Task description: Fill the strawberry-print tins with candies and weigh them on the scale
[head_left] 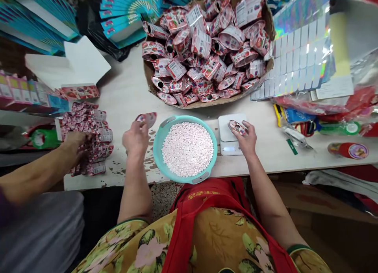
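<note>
My left hand [136,138] is closed on a small red-and-white strawberry-print container [147,118], held just above the table left of a teal bowl [162,132]. The bowl is full of small pale pink candies [187,149]. My right hand [247,139] holds another strawberry-print container [236,127] on the plate of a small white scale [228,138] to the right of the bowl.
A large cardboard tray [147,74] heaped with the same containers stands behind the bowl. Another person's hand [75,141] rests on a pile of filled containers [93,135] at the left. Holographic sticker sheets [298,56], tools and tape lie at the right; boxes and fans sit at the back left.
</note>
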